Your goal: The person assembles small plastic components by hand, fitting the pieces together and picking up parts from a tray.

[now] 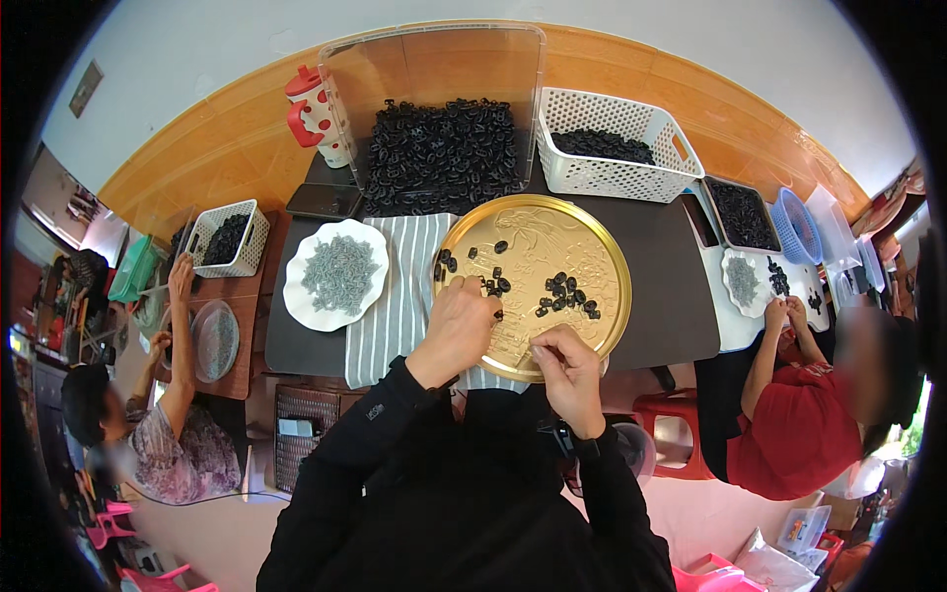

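A round gold tray [614, 296] with a raised pattern lies before me, and several small oval black plastic pieces [567, 294] are scattered on it. Over its left edge my left hand [459, 328] is closed, fingertips down among the black pieces; a dark piece shows at its fingers. At the tray's near edge my right hand [570, 377] is pinched together. What sits between its thumb and finger is too small to make out. A scalloped white plate [299, 296] at the left bears a heap of small grey pieces [340, 271].
A clear bin [434, 59] and a white perforated basket [631, 180], both with black pieces, stand behind the tray. A striped cloth [370, 345] lies under it. A spotted cup [318, 116] and phone [324, 200] are far left. People [804, 434] work at both sides.
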Demonstrator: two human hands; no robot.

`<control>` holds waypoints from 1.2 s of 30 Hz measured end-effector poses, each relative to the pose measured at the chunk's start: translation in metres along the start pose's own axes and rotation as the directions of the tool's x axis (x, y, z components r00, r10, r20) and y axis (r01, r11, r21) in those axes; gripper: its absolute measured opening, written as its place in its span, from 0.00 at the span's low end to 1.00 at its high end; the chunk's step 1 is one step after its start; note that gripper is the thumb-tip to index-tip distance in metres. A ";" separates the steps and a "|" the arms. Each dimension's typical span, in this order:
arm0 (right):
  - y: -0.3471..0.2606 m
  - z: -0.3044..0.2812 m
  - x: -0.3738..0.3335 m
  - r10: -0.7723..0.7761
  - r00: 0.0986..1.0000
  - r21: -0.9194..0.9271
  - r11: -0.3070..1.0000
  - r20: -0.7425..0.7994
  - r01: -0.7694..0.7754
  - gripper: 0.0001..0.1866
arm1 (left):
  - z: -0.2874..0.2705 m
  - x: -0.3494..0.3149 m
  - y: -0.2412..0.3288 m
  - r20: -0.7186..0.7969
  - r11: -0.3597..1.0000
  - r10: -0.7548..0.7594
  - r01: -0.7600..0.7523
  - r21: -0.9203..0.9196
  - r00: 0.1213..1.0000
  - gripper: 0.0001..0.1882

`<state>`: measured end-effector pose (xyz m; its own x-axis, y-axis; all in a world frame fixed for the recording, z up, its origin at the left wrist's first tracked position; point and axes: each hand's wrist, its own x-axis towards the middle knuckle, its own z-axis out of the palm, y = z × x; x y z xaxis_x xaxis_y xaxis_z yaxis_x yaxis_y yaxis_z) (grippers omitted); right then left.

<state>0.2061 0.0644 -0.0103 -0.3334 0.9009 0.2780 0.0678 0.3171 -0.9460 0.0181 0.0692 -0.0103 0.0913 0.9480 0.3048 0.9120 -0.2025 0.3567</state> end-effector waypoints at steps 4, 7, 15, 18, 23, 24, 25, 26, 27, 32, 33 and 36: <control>0.007 0.000 0.000 -0.011 1.000 -0.037 0.999 0.017 0.011 0.02 | -0.002 0.000 0.007 -0.031 0.998 -0.013 0.011 -0.057 0.999 0.08; 0.007 0.003 0.001 0.001 1.000 -0.014 1.000 -0.007 -0.001 0.03 | -0.001 0.002 0.000 0.036 0.998 0.045 -0.047 0.038 0.998 0.09; 0.005 0.014 0.002 0.014 1.000 0.043 0.999 -0.022 -0.013 0.03 | -0.017 -0.013 0.003 -0.054 0.910 0.024 -0.044 -0.413 0.998 0.07; -0.004 0.017 -0.001 -0.002 1.000 0.058 0.998 -0.023 0.003 0.02 | -0.032 -0.030 0.014 0.151 0.539 -0.121 0.193 -0.820 0.981 0.02; -0.004 0.027 -0.002 -0.037 0.999 0.088 0.995 0.025 0.035 0.02 | -0.016 -0.049 0.008 0.287 0.180 -0.180 0.318 -0.931 0.941 0.02; -0.004 0.028 -0.002 -0.034 0.999 0.076 0.997 0.038 0.031 0.02 | -0.017 -0.049 0.010 0.259 0.163 -0.183 0.290 -0.943 0.948 0.04; -0.004 0.030 -0.003 -0.032 0.998 0.063 0.998 0.050 0.028 0.03 | -0.018 -0.050 0.011 0.232 0.146 -0.187 0.260 -0.954 0.955 0.05; -0.004 0.031 -0.004 -0.029 0.998 0.062 0.998 0.052 0.026 0.03 | -0.017 -0.052 0.010 0.233 0.143 -0.188 0.262 -0.954 0.954 0.05; -0.005 0.033 -0.004 -0.005 0.998 0.076 0.997 0.055 0.001 0.02 | -0.017 -0.054 0.010 0.223 0.151 -0.202 0.256 -0.955 0.954 0.06; -0.010 0.038 -0.005 0.058 0.997 0.093 0.994 0.045 -0.062 0.01 | -0.019 -0.058 0.008 0.186 0.202 -0.216 0.230 -0.952 0.958 0.07; -0.011 0.039 -0.006 0.057 0.998 0.101 0.993 0.037 -0.060 0.01 | -0.021 -0.058 0.010 0.181 0.183 -0.217 0.222 -0.958 0.959 0.07; -0.007 0.038 -0.008 0.055 0.998 0.098 0.993 0.039 -0.058 0.02 | -0.020 -0.059 0.010 0.167 0.164 -0.215 0.204 -0.965 0.962 0.07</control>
<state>0.1721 0.0436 -0.0119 -0.3659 0.9045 0.2190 -0.0055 0.2332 -0.9724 0.0142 0.0065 -0.0074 -0.0417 0.9967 0.0694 -0.2174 -0.0768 0.9730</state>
